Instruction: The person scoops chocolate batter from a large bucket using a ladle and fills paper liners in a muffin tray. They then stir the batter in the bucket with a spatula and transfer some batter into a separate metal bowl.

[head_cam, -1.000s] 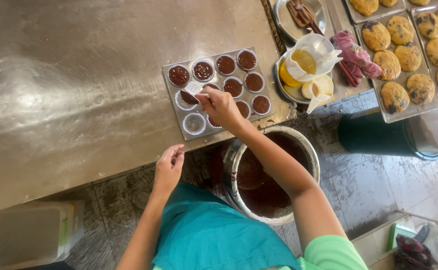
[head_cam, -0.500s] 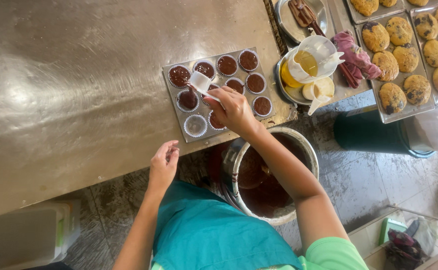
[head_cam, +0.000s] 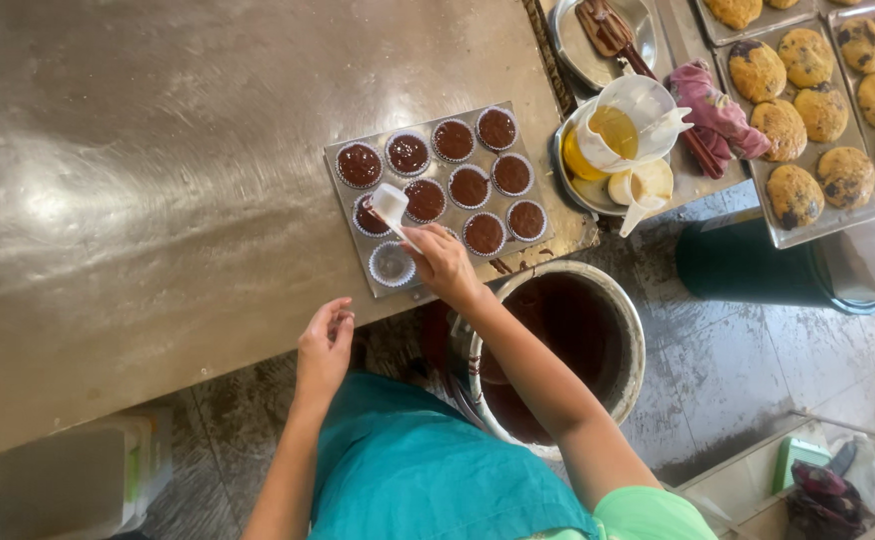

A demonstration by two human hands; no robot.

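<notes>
On the steel surface point(head_cam: 158, 150), at its near right edge: one muffin tray point(head_cam: 443, 190), metal, twelve cups with white paper liners; most hold dark chocolate batter, while the near-left liner point(head_cam: 393, 265) shows only a thin smear. Right hand point(head_cam: 443, 262): over the tray's near edge, fingers clenched on a white spatula point(head_cam: 390, 203) whose blade points to the far left and sits over the left-hand cups, beside a filled cup point(head_cam: 371, 216); whether the blade touches the batter cannot be told from this angle. Left hand point(head_cam: 325, 345): at the near edge of the surface, left of the tray, fingers loosely curled and grasping nothing. Below the right forearm, off the surface: one large round pot point(head_cam: 613, 320), inside coated with dark batter. To the right of the tray: a round metal plate point(head_cam: 568, 180) carrying a clear plastic jug point(head_cam: 623, 125) of yellow liquid and a small white cup point(head_cam: 641, 185). Further right: trays of baked cookies point(head_cam: 808, 110) with dark chips, and a crumpled pink cloth point(head_cam: 718, 105). Far right corner: a metal dish point(head_cam: 578, 45) with a brown utensil. Person wears a teal apron point(head_cam: 408, 470).
</notes>
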